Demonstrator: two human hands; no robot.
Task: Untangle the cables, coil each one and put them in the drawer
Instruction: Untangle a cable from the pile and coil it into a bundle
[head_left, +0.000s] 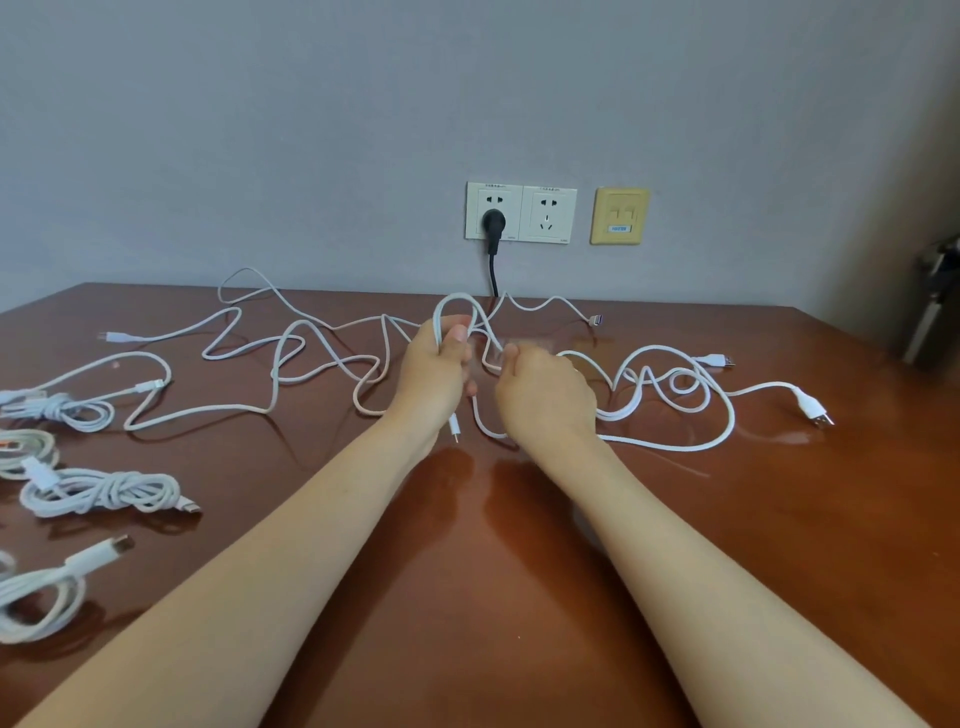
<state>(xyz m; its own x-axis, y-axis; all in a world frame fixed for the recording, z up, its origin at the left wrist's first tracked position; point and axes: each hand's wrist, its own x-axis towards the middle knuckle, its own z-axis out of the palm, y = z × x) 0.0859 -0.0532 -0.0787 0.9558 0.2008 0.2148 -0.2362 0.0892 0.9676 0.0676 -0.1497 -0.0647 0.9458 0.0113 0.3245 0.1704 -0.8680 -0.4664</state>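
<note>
Several white cables lie tangled across the brown table. My left hand grips a loop of white cable that stands up above its fingers, and a small plug end hangs below the wrist. My right hand pinches the same cable a little to the right. A loose tangle spreads to the left, and another tangle with USB plugs lies to the right. No drawer is in view.
Coiled white cables sit at the left edge: one bundle, another, and a third near the front. A black plug sits in the wall socket behind the table. A dark object stands at the far right.
</note>
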